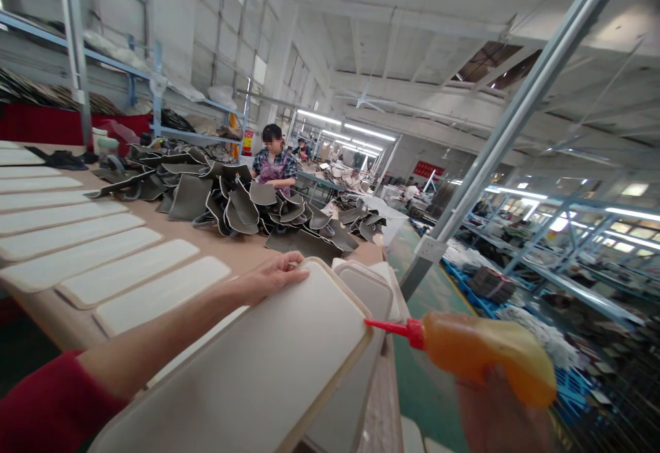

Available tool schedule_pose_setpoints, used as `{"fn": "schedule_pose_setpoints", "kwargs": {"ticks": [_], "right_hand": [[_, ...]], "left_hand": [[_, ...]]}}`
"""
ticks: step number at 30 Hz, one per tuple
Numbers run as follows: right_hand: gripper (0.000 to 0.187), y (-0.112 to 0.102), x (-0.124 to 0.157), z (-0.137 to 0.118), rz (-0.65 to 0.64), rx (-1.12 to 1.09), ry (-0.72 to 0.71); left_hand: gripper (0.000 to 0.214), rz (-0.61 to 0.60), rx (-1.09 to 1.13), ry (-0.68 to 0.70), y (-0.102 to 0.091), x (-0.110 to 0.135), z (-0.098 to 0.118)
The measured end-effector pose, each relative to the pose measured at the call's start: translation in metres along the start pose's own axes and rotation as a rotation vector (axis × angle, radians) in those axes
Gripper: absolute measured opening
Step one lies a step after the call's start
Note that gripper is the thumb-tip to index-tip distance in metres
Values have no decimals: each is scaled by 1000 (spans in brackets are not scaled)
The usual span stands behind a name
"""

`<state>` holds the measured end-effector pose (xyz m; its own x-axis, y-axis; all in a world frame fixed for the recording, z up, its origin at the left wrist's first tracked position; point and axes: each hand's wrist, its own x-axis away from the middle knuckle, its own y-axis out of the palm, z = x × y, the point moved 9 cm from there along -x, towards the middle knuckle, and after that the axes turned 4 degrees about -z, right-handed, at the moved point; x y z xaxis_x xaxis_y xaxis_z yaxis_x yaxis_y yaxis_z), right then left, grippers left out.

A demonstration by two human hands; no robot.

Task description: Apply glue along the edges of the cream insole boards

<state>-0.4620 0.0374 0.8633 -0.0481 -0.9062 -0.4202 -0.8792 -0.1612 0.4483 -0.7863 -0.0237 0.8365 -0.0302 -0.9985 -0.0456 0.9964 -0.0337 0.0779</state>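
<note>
My left hand (272,278) grips the far edge of a long white panel with rounded corners (258,357), thumb on top and fingers bent over the rim. The panel is tilted, its near end running out of view at the bottom. In my right hand (502,405) is a squeeze bottle (485,350) of amber liquid, held on its side. Its red nozzle (386,326) points left, and the tip meets or nearly meets the panel's right edge near the far corner. Under the held panel lie more such panels (367,286).
Several white panels (77,236) lie in a row on the table at left. Behind them is a heap of grey pieces with pale edges (232,199). A person (273,161) works beyond it. A slanted metal post (495,137) rises right of the table, beside a green floor (430,377).
</note>
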Motion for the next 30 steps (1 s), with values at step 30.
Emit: {"fn": "schedule_pose_setpoints", "kwargs": {"ticks": [30], "right_hand": [[50,-36,42,67,268,-177,366]], "left_hand": [[48,424,588,-175,40,70,-167]]}}
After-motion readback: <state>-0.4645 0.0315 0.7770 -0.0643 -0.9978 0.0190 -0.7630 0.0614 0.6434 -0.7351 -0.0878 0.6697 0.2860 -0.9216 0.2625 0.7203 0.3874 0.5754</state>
